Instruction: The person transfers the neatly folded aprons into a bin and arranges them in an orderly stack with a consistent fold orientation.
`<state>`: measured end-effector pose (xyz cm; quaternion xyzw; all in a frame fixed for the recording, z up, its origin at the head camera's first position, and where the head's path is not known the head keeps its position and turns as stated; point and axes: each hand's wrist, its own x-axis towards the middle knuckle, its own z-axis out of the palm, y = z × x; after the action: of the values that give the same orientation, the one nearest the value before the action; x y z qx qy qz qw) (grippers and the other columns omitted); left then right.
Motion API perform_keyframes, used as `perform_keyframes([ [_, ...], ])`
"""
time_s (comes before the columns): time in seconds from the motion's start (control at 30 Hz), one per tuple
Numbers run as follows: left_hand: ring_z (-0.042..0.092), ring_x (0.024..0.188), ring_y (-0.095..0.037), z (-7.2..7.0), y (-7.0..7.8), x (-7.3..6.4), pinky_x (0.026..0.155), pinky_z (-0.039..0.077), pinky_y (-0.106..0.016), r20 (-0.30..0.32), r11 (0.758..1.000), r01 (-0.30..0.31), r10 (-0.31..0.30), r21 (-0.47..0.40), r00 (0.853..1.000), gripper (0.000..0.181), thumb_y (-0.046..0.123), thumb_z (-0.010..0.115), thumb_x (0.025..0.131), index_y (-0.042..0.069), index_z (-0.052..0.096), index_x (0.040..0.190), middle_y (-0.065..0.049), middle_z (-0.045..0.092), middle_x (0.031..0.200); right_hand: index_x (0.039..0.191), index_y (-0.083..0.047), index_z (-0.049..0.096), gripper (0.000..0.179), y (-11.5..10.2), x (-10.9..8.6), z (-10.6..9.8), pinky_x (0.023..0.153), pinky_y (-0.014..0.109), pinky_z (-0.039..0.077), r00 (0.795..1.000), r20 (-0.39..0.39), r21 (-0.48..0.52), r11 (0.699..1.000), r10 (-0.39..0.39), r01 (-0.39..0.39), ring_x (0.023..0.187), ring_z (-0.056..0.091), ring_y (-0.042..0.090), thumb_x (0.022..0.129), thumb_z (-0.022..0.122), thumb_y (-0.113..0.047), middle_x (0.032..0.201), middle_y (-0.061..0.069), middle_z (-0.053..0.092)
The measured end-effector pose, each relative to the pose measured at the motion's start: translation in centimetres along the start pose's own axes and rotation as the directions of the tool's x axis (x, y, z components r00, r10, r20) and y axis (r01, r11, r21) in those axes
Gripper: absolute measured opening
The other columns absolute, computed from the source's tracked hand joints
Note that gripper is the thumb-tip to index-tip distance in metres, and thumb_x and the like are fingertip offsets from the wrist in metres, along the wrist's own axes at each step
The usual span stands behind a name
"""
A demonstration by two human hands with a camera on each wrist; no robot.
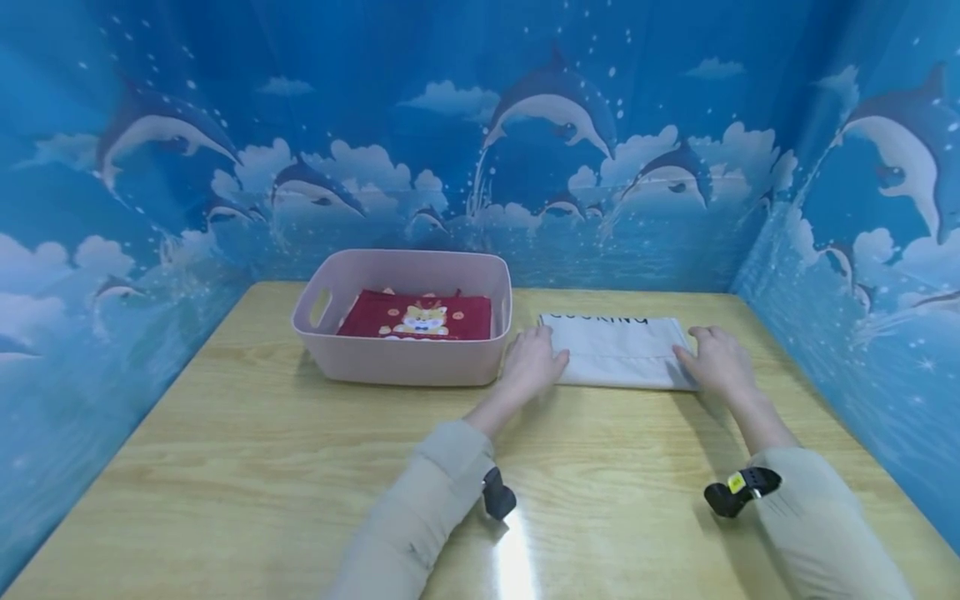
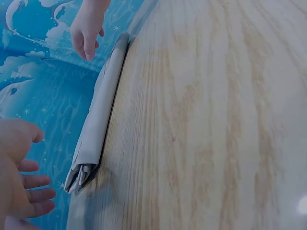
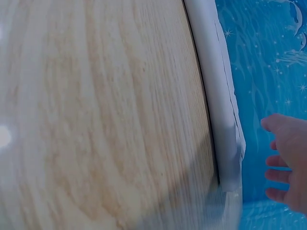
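Observation:
A white cloth (image 1: 618, 357), folded into a flat rectangle with dark "COOKING" lettering along its far edge, lies on the table. My left hand (image 1: 531, 362) is at its left end and my right hand (image 1: 722, 362) at its right end, in the head view. Both wrist views show the hands with fingers spread and nothing gripped. Seen from the left wrist, the folded cloth (image 2: 100, 120) shows its layered end close to the left fingers (image 2: 41, 195). From the right wrist, its thick folded edge (image 3: 218, 96) runs along the table near the right hand (image 3: 292, 160).
A pale pink plastic basket (image 1: 408, 360) with handle holes stands left of the cloth, close to my left hand. Inside lies a dark red folded cloth (image 1: 360, 321) with a cartoon animal print. A blue dolphin-printed curtain (image 1: 480, 225) borders the wooden table (image 1: 262, 467) at the back and sides.

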<state>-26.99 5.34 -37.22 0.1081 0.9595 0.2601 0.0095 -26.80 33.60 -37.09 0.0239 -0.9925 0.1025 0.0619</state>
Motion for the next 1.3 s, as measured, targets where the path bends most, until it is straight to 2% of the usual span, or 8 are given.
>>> perform_keyframes([
  [0.2,0.044,0.122,-0.026,0.3,-0.3,0.6,0.104,0.035,-0.038,0.007,0.981,0.106,-0.106,-0.162,0.994,0.061,0.036,0.054,0.092,0.003,0.037,0.140,-0.012,0.047,0.133,0.127,0.016,0.039,0.057,0.0,0.5,0.1,0.092,0.064,0.032,0.998,0.030,0.006,0.999,0.048,-0.048,0.113,0.034,0.055,0.095,0.049,-0.030,0.124,0.041,0.035],
  [0.37,0.044,0.122,-0.028,0.5,-0.3,1.0,0.104,0.034,-0.039,0.032,0.943,0.165,-0.162,-0.289,0.986,0.058,0.034,0.053,0.093,0.001,0.038,0.138,-0.015,0.047,0.132,0.129,0.017,0.035,0.061,0.4,1.2,0.1,0.093,0.063,0.033,0.992,0.082,0.045,0.994,0.096,-0.100,0.113,0.034,0.056,0.095,0.047,-0.032,0.123,0.043,0.034],
  [0.47,0.042,0.124,-0.029,0.7,-0.2,1.3,0.105,0.033,-0.039,0.047,0.899,0.202,-0.200,-0.388,0.979,0.059,0.032,0.054,0.093,-0.001,0.036,0.138,-0.018,0.045,0.133,0.131,0.019,0.031,0.064,0.7,1.6,0.0,0.095,0.063,0.032,0.985,0.135,0.096,0.988,0.108,-0.121,0.114,0.032,0.056,0.096,0.045,-0.033,0.124,0.044,0.033],
  [0.63,0.038,0.128,-0.030,1.2,0.1,1.6,0.107,0.030,-0.038,0.079,0.798,0.269,-0.270,-0.538,0.960,0.063,0.030,0.055,0.093,-0.001,0.029,0.141,-0.020,0.039,0.139,0.130,0.023,0.027,0.068,1.3,2.1,-0.2,0.096,0.061,0.033,0.970,0.215,0.146,0.978,0.117,-0.150,0.115,0.034,0.055,0.097,0.042,-0.035,0.124,0.044,0.034],
  [0.8,0.034,0.131,-0.030,1.4,0.2,1.8,0.108,0.028,-0.039,0.111,0.732,0.317,-0.316,-0.603,0.942,0.065,0.029,0.054,0.093,0.000,0.025,0.144,-0.019,0.035,0.142,0.129,0.024,0.028,0.067,1.7,2.4,-0.3,0.096,0.059,0.033,0.951,0.276,0.158,0.969,0.143,-0.191,0.116,0.034,0.054,0.097,0.042,-0.033,0.125,0.043,0.034],
  [1.03,0.031,0.133,-0.030,1.4,0.5,1.9,0.109,0.026,-0.040,0.148,0.674,0.360,-0.351,-0.645,0.924,0.066,0.029,0.054,0.093,0.002,0.023,0.145,-0.018,0.031,0.145,0.129,0.024,0.028,0.064,1.6,2.6,-0.5,0.099,0.058,0.031,0.922,0.337,0.166,0.952,0.192,-0.259,0.119,0.030,0.055,0.098,0.041,-0.031,0.128,0.043,0.030],
  [1.2,0.028,0.134,-0.029,1.5,0.6,2.2,0.110,0.024,-0.041,0.178,0.630,0.387,-0.369,-0.674,0.912,0.067,0.030,0.053,0.093,0.004,0.021,0.146,-0.017,0.029,0.147,0.130,0.024,0.025,0.065,1.8,2.8,-0.4,0.090,0.053,0.042,0.905,0.364,0.187,0.935,0.218,-0.301,0.115,0.038,0.050,0.097,0.041,-0.030,0.129,0.042,0.030],
  [1.3,0.027,0.134,-0.029,1.5,0.6,2.2,0.110,0.024,-0.041,0.186,0.608,0.389,-0.370,-0.692,0.910,0.067,0.029,0.053,0.093,0.003,0.021,0.146,-0.017,0.029,0.147,0.131,0.023,0.024,0.066,1.7,2.9,-0.3,0.085,0.049,0.045,0.899,0.376,0.202,0.927,0.225,-0.316,0.110,0.042,0.045,0.097,0.041,-0.031,0.128,0.041,0.031],
])
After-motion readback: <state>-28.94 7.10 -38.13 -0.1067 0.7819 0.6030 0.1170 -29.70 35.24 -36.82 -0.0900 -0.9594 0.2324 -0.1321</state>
